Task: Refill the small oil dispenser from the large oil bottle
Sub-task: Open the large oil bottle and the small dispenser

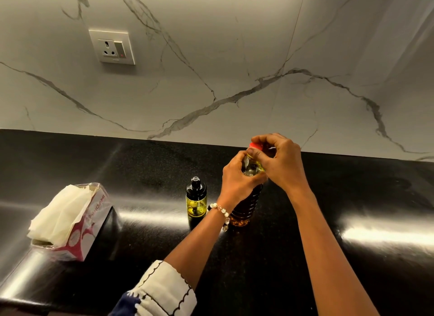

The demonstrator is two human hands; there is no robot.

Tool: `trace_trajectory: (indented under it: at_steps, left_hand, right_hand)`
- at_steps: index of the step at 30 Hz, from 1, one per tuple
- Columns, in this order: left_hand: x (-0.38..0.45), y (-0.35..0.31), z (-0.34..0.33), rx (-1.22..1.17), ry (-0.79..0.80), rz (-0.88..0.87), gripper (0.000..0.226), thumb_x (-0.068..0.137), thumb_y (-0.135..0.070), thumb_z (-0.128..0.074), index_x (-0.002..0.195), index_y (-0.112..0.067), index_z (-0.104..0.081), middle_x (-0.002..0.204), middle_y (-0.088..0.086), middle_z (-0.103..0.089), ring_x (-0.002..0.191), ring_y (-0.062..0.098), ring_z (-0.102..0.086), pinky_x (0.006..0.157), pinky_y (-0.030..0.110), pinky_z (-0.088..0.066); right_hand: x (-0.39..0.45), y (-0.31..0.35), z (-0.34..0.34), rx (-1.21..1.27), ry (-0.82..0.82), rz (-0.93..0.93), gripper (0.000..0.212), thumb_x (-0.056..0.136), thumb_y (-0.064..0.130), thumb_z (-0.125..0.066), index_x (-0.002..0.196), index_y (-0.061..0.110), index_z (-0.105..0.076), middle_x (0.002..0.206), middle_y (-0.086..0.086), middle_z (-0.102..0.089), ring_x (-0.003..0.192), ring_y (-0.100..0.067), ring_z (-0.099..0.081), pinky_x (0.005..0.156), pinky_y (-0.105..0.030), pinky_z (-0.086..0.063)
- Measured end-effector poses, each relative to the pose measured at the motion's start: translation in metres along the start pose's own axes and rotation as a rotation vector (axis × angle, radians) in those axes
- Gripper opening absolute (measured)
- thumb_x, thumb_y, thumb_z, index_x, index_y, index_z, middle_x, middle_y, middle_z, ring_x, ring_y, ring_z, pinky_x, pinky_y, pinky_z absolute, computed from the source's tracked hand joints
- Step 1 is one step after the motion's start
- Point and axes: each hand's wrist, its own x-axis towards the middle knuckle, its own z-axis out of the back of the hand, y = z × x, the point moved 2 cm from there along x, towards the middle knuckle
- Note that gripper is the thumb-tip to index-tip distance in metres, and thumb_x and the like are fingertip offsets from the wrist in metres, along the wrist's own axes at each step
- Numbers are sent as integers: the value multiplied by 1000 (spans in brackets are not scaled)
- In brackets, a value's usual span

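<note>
The large oil bottle (246, 205) stands upright on the black tabletop (328, 198), near the marble wall, its ribbed body filled with amber oil and its shoulder showing clear and yellowish between the two hands. A red cap (256, 146) sits on its top. The left hand (239, 177) is wrapped around the bottle's neck and shoulder, fingers curled and clamped on it from the left side. The right hand (279, 160) reaches over from the right with its fingers bent around the red cap, pinching it from above; the cap is mostly hidden by them, so only its left edge shows. Just beside the bottle on its left, not touching it, stands the small oil dispenser (196, 201), upright, with a black top and spout and a clear body holding a little yellow oil. A beaded bracelet (222, 213) circles the left wrist, passing in front of the bottle's base, and a white sleeve (164, 290) with dark trim covers the left forearm near the bottom edge. Well apart to the left lies an opened pink and white tissue box (70, 224) with white tissues spilling from its top. On the veined marble wall (234, 57) above, to the left, is a socket with switch (112, 46).
</note>
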Motion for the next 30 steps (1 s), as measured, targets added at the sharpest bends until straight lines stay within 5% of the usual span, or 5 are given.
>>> trace_trajectory:
  at_steps: [8,12,18,24,30]
  left_hand:
    - [1,1,0,41,-1,11,46,70,-27,-81,109,-26,-57,99,-5,-66,92,8,-65,85,37,-56]
    - [1,1,0,35,-7,20,48,70,-24,-82,110,-30,-56,101,-6,-66,96,8,-63,87,35,-54]
    - [1,1,0,41,-5,6,50,70,-25,-82,112,-30,-56,102,-6,-67,96,8,-64,87,36,-55]
    - [2,2,1,43,5,8,46,70,-25,-82,109,-26,-57,98,-5,-67,92,9,-65,85,37,-56]
    - [0,-1,0,11,9,7,53,71,-25,-82,115,-35,-54,105,-5,-67,99,8,-64,89,34,-55]
  right_hand:
    - [3,-3,9,136,266,-32,39,89,9,-63,128,13,-58,127,-2,-61,117,-13,-56,97,-33,-51]
    - [1,-3,4,103,168,-8,46,81,24,-74,123,13,-60,119,-3,-61,105,-12,-60,87,-22,-51]
    - [0,-4,-3,80,24,3,27,81,12,-74,108,10,-67,106,-3,-64,89,-1,-57,77,-1,-43]
    - [1,-4,3,150,171,-27,34,86,9,-68,119,14,-62,118,0,-64,107,-9,-60,91,-23,-52]
    - [3,-4,-1,40,28,-4,35,79,24,-76,109,11,-65,107,-4,-63,90,-14,-61,74,-13,-47]
